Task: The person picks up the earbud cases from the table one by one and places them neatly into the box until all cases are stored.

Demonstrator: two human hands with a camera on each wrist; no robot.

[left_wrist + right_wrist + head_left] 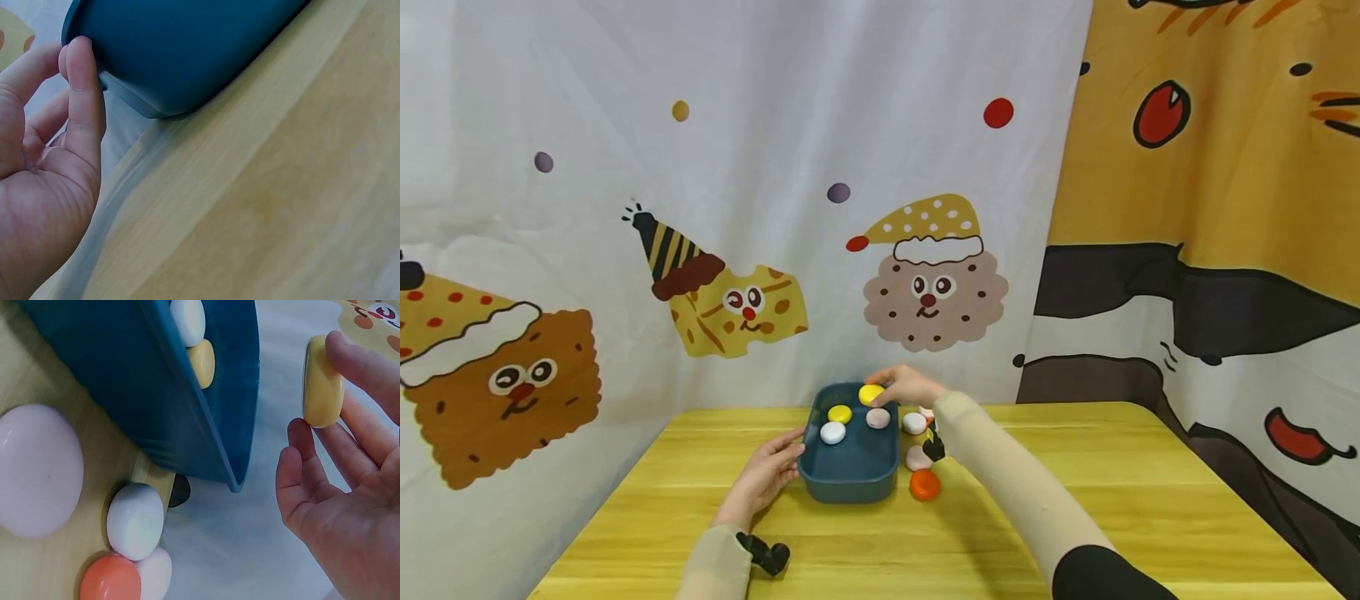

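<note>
the right hand (904, 386) has its thumb and fingers pinched on a yellow disc (324, 381), held up at the far right part of a dark blue-green bin (850, 492). the left hand (769, 469) rests at the bin's left side, its fingers fairly straight and touching the wall near the rim.

the bin stands on a wood-grain surface (647, 533). inside it lie a second yellow disc (839, 414) and a white disc (832, 432), close together toward the left, and a pale pink disc (877, 418) toward the right.

just outside the bin's right wall, on the surface, are another white disc (135, 520), a larger-looking pale disc (40, 469) and, nearest the person, an orange-red disc (925, 485). another orange disc (112, 578) touches that white one, partly hidden by the sleeve (1007, 467) in the head view. behind hangs a white cloth (760, 125) with cartoon figures.
</note>
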